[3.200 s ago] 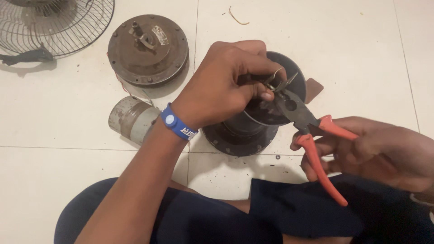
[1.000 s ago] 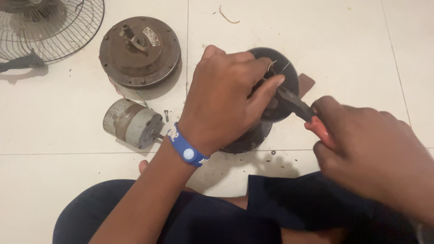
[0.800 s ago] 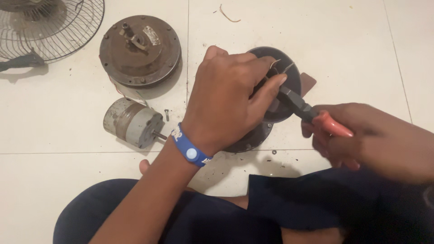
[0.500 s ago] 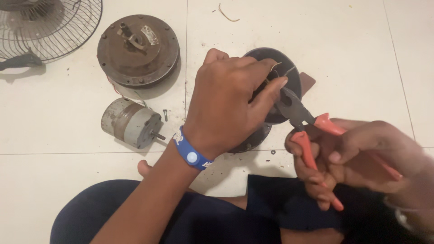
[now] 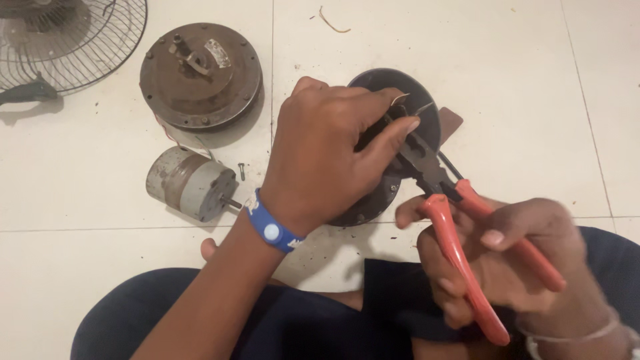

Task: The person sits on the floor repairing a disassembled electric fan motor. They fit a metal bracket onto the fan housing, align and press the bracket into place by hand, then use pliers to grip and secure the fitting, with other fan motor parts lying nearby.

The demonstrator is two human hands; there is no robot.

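My left hand (image 5: 330, 150), with a blue wristband, lies over a dark round motor housing (image 5: 407, 93) on the tiled floor and pinches a thin wire at its top. My right hand (image 5: 507, 267) grips red-handled pliers (image 5: 467, 247); their jaws reach up to the wire beside my left fingertips. The handles are spread apart in my palm. Much of the housing is hidden under my left hand.
A rusty round motor cover (image 5: 200, 73) lies at the upper left, a small grey cylindrical motor (image 5: 190, 183) with a screw (image 5: 241, 171) beside it below that. A wire fan guard (image 5: 67, 40) sits in the top left corner. My dark-clothed legs (image 5: 267, 320) fill the bottom.
My right hand has slid back down the pliers' handles and the handles have spread apart. My left hand stays on the housing.
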